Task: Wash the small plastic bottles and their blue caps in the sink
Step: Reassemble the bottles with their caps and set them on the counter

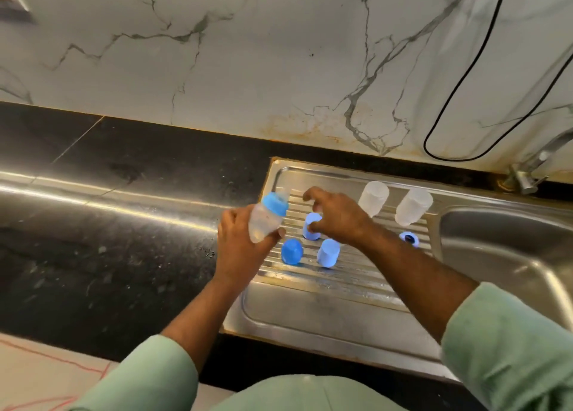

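Mid-frame left, left hand [240, 244] is wrapped round a capped bottle [267, 220], tilted, prob to get its blue cap off. Next over, right hand [336, 216] w/ fingers curled, pinches a pale blue cap [311, 227] on the drainboard [325, 305]. Two clear bottles [373, 197] sit upside down upper right, draining I guess; sink basin [511, 243] far right.

A small translucent plastic bottle with a blue screw ring [267, 217] is tilted, off the steel drainboard [341, 302]. Two clear bottle bodies [373, 198] [413, 206] stand there mouth-down. Two pale blue caps [312, 226] [328, 252], a round blue cap [291, 251] and a blue ring [409, 239] lie nearby.
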Demonstrator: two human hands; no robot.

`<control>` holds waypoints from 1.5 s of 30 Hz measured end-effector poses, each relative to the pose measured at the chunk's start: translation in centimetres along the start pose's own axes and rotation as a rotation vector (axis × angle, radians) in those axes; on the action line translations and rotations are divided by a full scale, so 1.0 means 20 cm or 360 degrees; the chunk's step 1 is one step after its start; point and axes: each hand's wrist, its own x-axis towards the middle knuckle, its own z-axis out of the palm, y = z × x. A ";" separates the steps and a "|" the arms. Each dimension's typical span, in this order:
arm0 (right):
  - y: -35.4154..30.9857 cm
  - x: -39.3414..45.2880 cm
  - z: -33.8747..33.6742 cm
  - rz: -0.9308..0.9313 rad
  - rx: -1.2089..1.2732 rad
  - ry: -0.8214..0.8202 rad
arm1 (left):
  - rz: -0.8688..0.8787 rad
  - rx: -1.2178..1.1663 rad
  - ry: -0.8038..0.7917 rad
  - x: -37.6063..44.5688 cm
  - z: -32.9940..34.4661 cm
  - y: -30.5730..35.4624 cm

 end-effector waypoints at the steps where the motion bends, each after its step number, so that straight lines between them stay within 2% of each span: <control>1: 0.01 0.01 0.08 -0.0046 -0.0096 0.0012 | -0.0100 -0.0071 -0.0031 0.00 0.00 -0.03; 4: 0.03 0.05 0.32 -0.0196 -0.0559 -0.0147 | -0.0197 -0.0233 -0.0125 0.01 0.00 -0.09; 6: 0.04 0.07 0.42 -0.0258 -0.0832 -0.0163 | -0.0284 -0.0402 -0.0137 0.01 0.01 -0.11; 10: 0.07 0.13 0.49 -0.0314 -0.0995 -0.0176 | -0.0407 -0.0567 -0.0149 0.01 0.02 -0.11; 12: 0.06 0.12 0.46 -0.0268 -0.0763 -0.0161 | -0.0403 -0.0575 -0.0160 0.00 0.03 -0.11; 16: -0.03 0.00 0.16 0.0006 0.0614 0.0232 | -0.0386 -0.0583 -0.0183 0.00 0.01 -0.10; 19: -0.10 -0.15 -0.09 -0.0089 0.0962 0.0386 | -0.0280 -0.0596 -0.0237 0.00 0.01 -0.06; 25: -0.14 -0.26 -0.26 -0.0377 0.0445 0.0229 | 0.0094 -0.0595 -0.0384 -0.01 0.04 0.15; 32: -0.08 -0.31 -0.28 -0.0301 0.0326 0.0158 | 0.0280 -0.0469 -0.0493 0.00 0.08 0.22; 38: -0.08 -0.38 -0.27 -0.0251 0.0274 0.0241 | 0.0377 -0.0301 -0.0399 -0.05 0.08 0.32; 45: -0.18 -0.39 -0.17 -0.0231 0.0231 0.0461 | 0.0365 -0.0136 -0.0138 -0.10 0.05 0.33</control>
